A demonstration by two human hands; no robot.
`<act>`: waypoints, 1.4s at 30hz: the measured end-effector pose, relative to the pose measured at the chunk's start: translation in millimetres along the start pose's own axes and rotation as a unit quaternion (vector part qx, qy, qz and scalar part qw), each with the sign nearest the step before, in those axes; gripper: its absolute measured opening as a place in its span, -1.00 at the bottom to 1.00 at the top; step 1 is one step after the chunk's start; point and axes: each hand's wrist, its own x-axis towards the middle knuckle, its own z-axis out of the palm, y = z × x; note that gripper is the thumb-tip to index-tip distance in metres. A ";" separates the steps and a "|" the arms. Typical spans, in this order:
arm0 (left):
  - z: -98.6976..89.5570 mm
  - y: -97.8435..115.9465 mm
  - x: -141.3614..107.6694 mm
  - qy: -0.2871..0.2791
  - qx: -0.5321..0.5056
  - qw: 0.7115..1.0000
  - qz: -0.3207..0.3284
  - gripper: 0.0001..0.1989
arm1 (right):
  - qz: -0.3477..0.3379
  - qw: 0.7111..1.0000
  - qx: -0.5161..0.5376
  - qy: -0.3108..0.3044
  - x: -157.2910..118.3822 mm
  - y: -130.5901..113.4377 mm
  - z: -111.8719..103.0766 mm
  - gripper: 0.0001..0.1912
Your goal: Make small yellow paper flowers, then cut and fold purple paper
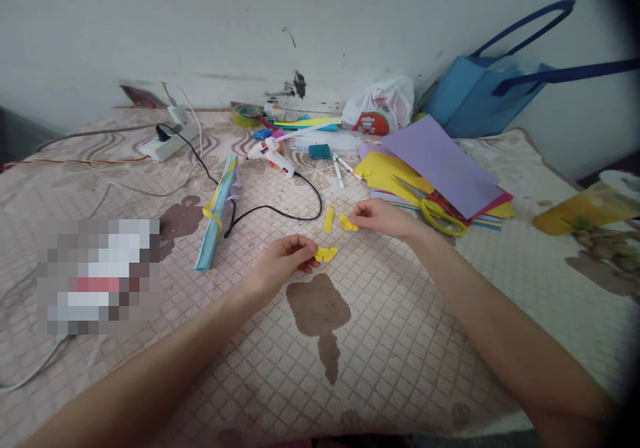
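My left hand (295, 255) pinches a small yellow paper piece (327, 255) with a notched edge, held just above the patterned tablecloth (400, 341). Farther back and to the right, my right hand (375, 216) has its fingers closed on another yellow paper piece (347, 223), which looks folded or crumpled. Between the hands, a yellow paper strip (329, 219) lies on the cloth. Left of my left hand is a long light-blue paper piece (216, 215) with yellow and purple curled strips attached.
A white glue gun (273, 157) lies behind, its black cord curving across the cloth. Yellow-handled scissors (443, 218) rest by coloured paper sheets (440, 161). Farther out are markers (339, 171), a power strip (170, 143), a blue bag (480, 95) and a drink cup (575, 211).
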 end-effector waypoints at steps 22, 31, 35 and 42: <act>-1.6 -1.2 0.7 -0.006 0.003 1.000 0.002 -0.80 | -0.022 0.988 0.149 0.039 -51.5 -43.2 30.2 -0.81; -0.6 -1.6 -1.2 -0.017 0.004 1.000 0.005 -0.78 | -0.017 0.976 0.216 -0.011 -57.7 -55.6 52.1 -0.84; -0.1 -2.2 -1.2 -0.020 0.000 1.000 0.007 -0.78 | -0.013 0.977 0.211 -0.009 -56.9 -53.6 54.8 -0.87; 0.7 -1.6 -1.8 -0.030 0.016 0.999 0.028 -0.79 | -0.003 0.969 0.246 -0.014 -57.9 -54.8 56.2 -0.82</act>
